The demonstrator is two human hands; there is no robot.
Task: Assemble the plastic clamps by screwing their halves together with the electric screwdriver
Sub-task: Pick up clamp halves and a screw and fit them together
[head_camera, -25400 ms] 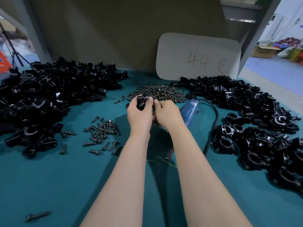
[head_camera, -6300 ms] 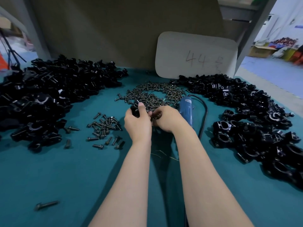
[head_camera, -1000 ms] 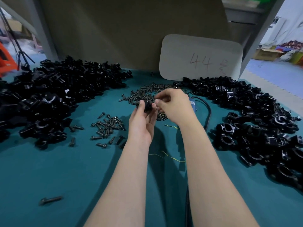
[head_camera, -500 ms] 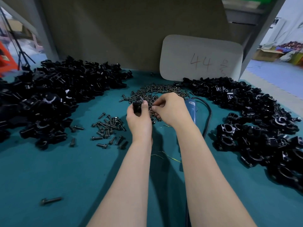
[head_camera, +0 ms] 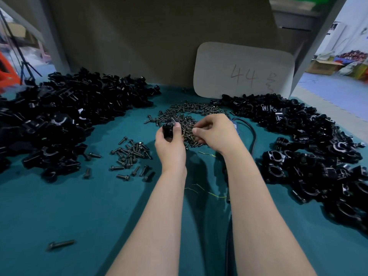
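Teal cloth covers the table (head_camera: 79, 216), backed by a drab wall with a pale card (head_camera: 243, 74) marked "44" leaning on it. Black clamp parts lie in two heaps: a left pile (head_camera: 65, 120) and a right pile (head_camera: 310, 148) curving along the far right edge. Between them, near the card, is a screw heap (head_camera: 191, 110). A smaller scatter of bolts (head_camera: 131, 154) lies nearer, left of the arms, and a lone bolt (head_camera: 60, 244) sits well apart at the front left.

Both bare arms reach to the middle. The left hand (head_camera: 170, 145) grips one clamp (head_camera: 168, 128), fingers curled round it with the thumb on top, just above the near edge of the screw heap. The right hand (head_camera: 216, 132) is beside it, fingers curled and thumb meeting forefinger over the screws – whether a screw is pinched there I cannot tell.

Only a sliver of the blue screwdriver (head_camera: 235, 125) shows behind the right hand, on the table, its black cable (head_camera: 253, 136) looping back – neither hand holds it.
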